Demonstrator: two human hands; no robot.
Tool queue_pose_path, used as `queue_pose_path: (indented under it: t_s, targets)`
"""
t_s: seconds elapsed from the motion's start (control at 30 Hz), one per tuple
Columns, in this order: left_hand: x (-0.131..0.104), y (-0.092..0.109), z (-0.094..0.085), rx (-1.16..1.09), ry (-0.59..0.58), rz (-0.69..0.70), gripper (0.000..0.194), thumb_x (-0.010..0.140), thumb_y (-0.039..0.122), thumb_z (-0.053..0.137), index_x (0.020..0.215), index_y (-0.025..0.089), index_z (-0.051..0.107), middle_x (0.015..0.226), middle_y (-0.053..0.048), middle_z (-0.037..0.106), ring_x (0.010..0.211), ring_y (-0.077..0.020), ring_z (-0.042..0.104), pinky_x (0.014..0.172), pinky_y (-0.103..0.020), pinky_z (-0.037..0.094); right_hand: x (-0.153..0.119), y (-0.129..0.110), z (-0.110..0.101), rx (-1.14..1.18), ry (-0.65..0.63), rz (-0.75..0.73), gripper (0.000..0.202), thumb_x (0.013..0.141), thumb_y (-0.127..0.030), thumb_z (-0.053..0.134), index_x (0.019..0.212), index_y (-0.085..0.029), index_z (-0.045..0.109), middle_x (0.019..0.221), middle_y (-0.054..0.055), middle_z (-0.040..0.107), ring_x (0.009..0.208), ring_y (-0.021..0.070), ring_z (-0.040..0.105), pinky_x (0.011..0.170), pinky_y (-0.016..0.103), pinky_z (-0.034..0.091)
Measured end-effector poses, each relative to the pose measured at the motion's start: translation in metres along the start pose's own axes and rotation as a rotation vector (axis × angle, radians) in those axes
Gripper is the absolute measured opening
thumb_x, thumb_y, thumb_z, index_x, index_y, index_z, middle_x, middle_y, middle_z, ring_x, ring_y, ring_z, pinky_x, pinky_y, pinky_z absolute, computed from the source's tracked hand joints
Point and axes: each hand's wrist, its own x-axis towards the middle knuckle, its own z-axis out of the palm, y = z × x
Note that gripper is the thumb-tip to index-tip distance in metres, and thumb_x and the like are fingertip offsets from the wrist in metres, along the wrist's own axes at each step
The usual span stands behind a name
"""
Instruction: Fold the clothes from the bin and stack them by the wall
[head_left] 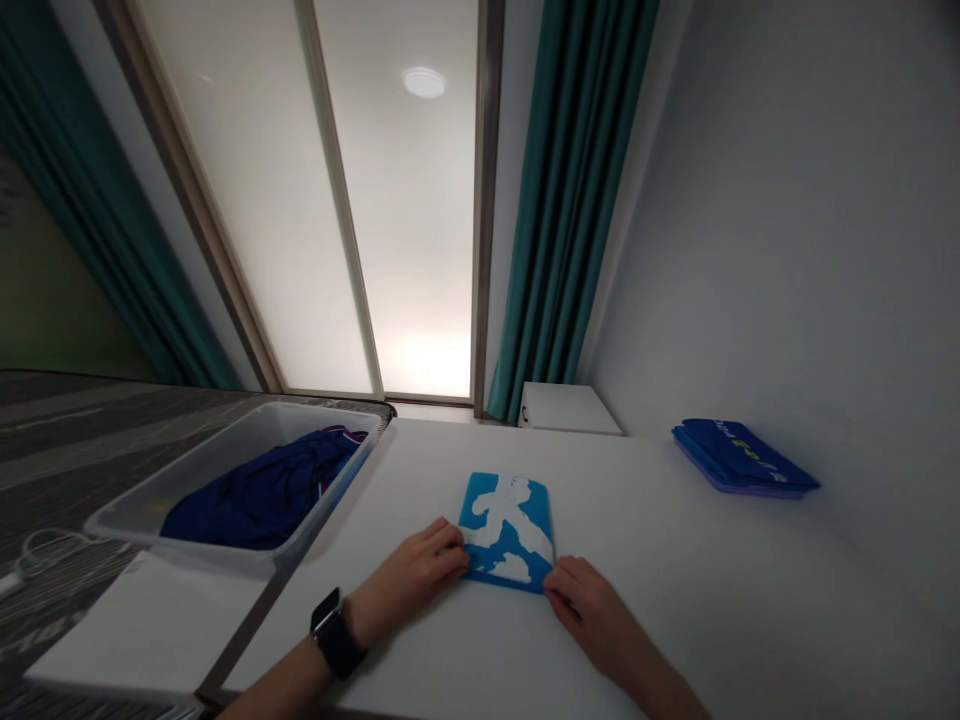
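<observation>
A folded blue-and-white cloth (508, 530) lay flat on a white table (630, 540), directly in front of the person and between their two hands. Its upper face carried large, irregular white shapes on bright blue. The left hand (426, 562) came in from the lower left, its fingers bunched and bent at the cloth's left edge, near the lower corner; whether they pinched the fabric or merely rested against it could not be told. The right hand (587, 612) had its thumb and fingers closed on the lower right corner. A black smartwatch (336, 635) circled the left wrist.

Farther right on the table, near the pale wall (817, 220), was a neat stack of folded navy fabric (742, 455) with yellow and white print on top and a purple layer underneath. To the left, a translucent plastic bin (196, 475) held loosely heaped navy clothing (255, 495) with red and white trim. A white cable (49, 548) lay coiled beside the bin on dark striped fabric (82, 430).

Beyond the table's far edge stood a small white cabinet (568, 408), close to a teal curtain (577, 200) and frosted glass panels (420, 230).
</observation>
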Motion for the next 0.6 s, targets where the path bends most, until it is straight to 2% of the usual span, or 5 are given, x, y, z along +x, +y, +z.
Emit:
queue_pose_path:
  t_s: [0.2,0.3,0.37,0.43,0.6]
  targets:
    - [-0.007,-0.002,-0.01,-0.079,0.055,-0.015,0.012,0.097,0.023,0.051,0.101,0.02,0.062,0.098,-0.006,0.063,0.093,-0.0187,0.058,0.083,-0.032,0.049,-0.001,-0.001,-0.005,0.08,0.013,0.054,0.013,0.092,-0.017,0.048,0.085,-0.023,0.058,0.08,0.002,0.06,0.073,0.0175,0.057,0.066,0.029,0.047]
    - [0.006,-0.001,-0.021,-0.087,0.2,-0.137,0.019,0.099,0.027,0.046,0.108,0.019,0.061,0.098,-0.007,0.066,0.094,-0.0207,0.059,0.088,-0.038,0.049,0.008,0.002,-0.01,0.147,0.123,0.133,0.02,0.096,-0.024,0.042,0.085,-0.022,0.059,0.078,0.003,0.06,0.072,0.0171,0.058,0.067,0.03,0.049]
    - [0.021,0.001,-0.021,-0.043,0.237,-0.247,0.028,0.1,0.025,0.04,0.122,0.018,0.056,0.11,-0.01,0.065,0.103,-0.0217,0.059,0.09,-0.039,0.049,0.021,0.003,-0.012,0.099,0.214,0.19,0.025,0.097,-0.023,0.037,0.093,-0.022,0.062,0.086,0.005,0.064,0.081,0.0192,0.06,0.075,0.033,0.05]
    - [0.038,0.005,-0.012,0.049,0.162,-0.264,0.039,0.099,0.027,0.041,0.136,0.016,0.047,0.128,-0.013,0.059,0.118,-0.0245,0.054,0.099,-0.043,0.046,0.038,0.0,-0.008,-0.016,0.227,0.249,0.031,0.096,-0.021,0.035,0.111,-0.02,0.062,0.104,0.01,0.066,0.099,0.0228,0.06,0.089,0.04,0.048]
    - [0.058,0.009,0.034,0.229,-0.017,-0.178,0.053,0.097,0.031,0.043,0.144,0.007,0.038,0.149,-0.019,0.043,0.14,-0.0287,0.036,0.113,-0.045,0.032,0.069,-0.016,0.022,-0.247,0.037,0.33,0.047,0.094,-0.018,0.033,0.138,-0.013,0.05,0.143,0.014,0.052,0.133,0.0266,0.044,0.112,0.045,0.031]
